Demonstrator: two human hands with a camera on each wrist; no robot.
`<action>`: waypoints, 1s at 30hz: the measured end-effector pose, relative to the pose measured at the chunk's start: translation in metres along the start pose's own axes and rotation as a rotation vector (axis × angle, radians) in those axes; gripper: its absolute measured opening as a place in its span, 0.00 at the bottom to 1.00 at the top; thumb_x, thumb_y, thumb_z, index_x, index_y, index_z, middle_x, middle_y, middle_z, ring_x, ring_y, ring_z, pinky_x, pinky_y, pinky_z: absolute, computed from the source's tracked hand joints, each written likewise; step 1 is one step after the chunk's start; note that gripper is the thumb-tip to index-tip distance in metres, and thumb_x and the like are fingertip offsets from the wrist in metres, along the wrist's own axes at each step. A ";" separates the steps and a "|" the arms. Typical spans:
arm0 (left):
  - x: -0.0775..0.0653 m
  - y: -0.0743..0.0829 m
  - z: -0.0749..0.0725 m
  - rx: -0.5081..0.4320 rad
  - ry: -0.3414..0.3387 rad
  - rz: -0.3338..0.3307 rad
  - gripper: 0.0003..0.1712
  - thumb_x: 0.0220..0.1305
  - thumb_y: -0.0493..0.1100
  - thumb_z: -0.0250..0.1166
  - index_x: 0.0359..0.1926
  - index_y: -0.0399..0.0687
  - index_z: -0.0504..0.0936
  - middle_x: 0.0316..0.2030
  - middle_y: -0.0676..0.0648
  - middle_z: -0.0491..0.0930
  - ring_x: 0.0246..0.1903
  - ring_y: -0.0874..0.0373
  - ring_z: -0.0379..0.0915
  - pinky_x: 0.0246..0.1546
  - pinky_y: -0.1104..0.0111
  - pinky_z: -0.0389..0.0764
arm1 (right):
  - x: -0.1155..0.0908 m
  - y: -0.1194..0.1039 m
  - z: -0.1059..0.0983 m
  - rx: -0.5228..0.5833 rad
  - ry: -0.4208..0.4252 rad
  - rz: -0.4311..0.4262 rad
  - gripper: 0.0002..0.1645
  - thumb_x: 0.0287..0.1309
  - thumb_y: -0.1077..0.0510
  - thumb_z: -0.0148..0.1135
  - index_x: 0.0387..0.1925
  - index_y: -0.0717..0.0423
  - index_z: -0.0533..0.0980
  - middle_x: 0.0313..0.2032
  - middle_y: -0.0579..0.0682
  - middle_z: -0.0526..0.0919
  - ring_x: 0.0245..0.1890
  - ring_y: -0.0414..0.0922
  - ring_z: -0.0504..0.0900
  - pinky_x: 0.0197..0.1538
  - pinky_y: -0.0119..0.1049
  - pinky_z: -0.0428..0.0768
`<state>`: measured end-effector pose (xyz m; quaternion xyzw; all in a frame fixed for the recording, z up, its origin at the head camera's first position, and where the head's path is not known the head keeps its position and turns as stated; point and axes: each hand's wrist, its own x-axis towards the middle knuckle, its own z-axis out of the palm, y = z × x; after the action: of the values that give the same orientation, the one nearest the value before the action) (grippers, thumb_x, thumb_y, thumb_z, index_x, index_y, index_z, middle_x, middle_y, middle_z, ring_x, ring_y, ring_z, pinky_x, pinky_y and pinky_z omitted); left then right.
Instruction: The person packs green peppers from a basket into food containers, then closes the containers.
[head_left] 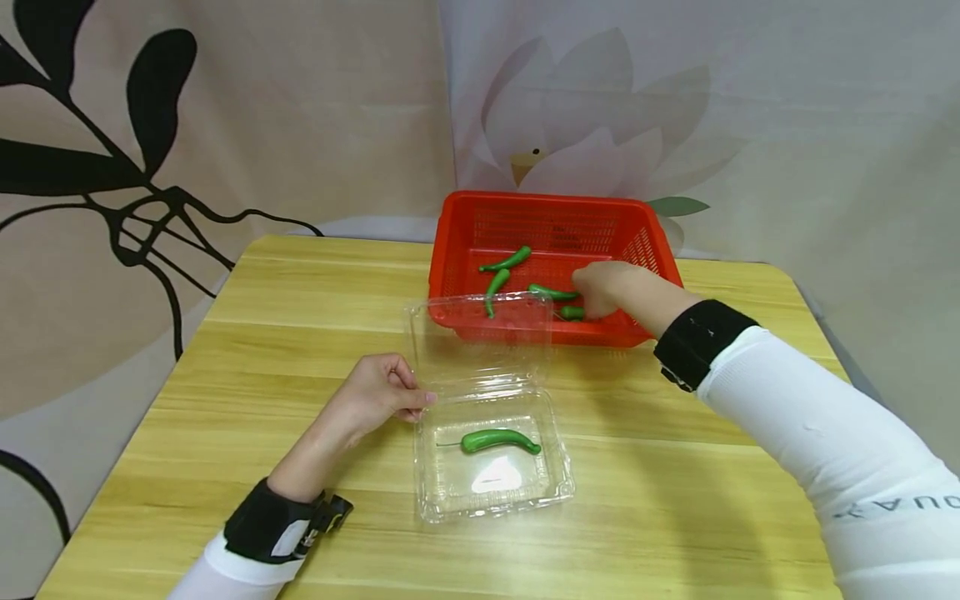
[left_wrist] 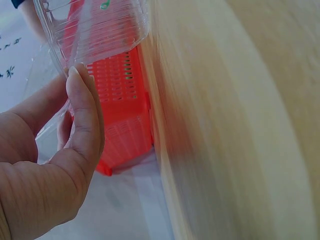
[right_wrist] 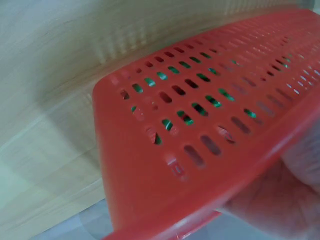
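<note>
A clear plastic clamshell box (head_left: 495,500) lies opened on the table, one green chili pepper (head_left: 495,440) in its near half. My left hand (head_left: 382,387) pinches the box's left edge near the hinge, thumb against fingers; the left wrist view shows this pinch on the clear plastic (left_wrist: 110,35). Inside the red basket (head_left: 555,333), my right hand (head_left: 607,287) reaches down among the peppers. A green pepper (head_left: 572,313) shows right beside its fingers, which are mostly hidden; I cannot tell whether they grip it. In the right wrist view the basket wall (right_wrist: 135,180) covers the fingers.
Several more green peppers (head_left: 510,260) lie in the basket, at the table's far side. The box's raised lid (head_left: 480,346) overlaps the basket's front left in the head view. Behind the wooden table (head_left: 262,333) hangs a printed cloth (head_left: 337,108).
</note>
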<state>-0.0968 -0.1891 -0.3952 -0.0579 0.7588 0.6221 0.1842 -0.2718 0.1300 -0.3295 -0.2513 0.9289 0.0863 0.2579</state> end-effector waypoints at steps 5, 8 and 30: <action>0.000 -0.001 0.000 0.004 0.003 0.004 0.14 0.61 0.26 0.74 0.33 0.33 0.73 0.26 0.39 0.85 0.25 0.53 0.83 0.30 0.66 0.89 | 0.002 -0.005 0.002 -0.006 -0.068 0.010 0.07 0.69 0.67 0.61 0.36 0.58 0.71 0.30 0.52 0.68 0.35 0.50 0.69 0.41 0.40 0.70; 0.000 0.000 0.000 0.007 0.003 0.004 0.14 0.61 0.26 0.74 0.33 0.33 0.73 0.26 0.39 0.85 0.24 0.54 0.83 0.30 0.65 0.89 | 0.004 -0.006 0.005 -0.021 -0.085 0.015 0.05 0.71 0.67 0.59 0.38 0.59 0.71 0.31 0.53 0.69 0.36 0.50 0.70 0.43 0.40 0.71; 0.001 0.000 -0.001 -0.013 -0.005 -0.022 0.14 0.62 0.26 0.73 0.35 0.33 0.72 0.29 0.38 0.85 0.26 0.54 0.84 0.33 0.62 0.91 | 0.012 0.004 0.010 -0.020 -0.037 -0.014 0.09 0.64 0.68 0.66 0.40 0.59 0.74 0.34 0.54 0.73 0.37 0.52 0.72 0.43 0.41 0.75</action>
<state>-0.0978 -0.1897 -0.3955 -0.0658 0.7534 0.6253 0.1924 -0.2778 0.1311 -0.3440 -0.2589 0.9212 0.0987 0.2732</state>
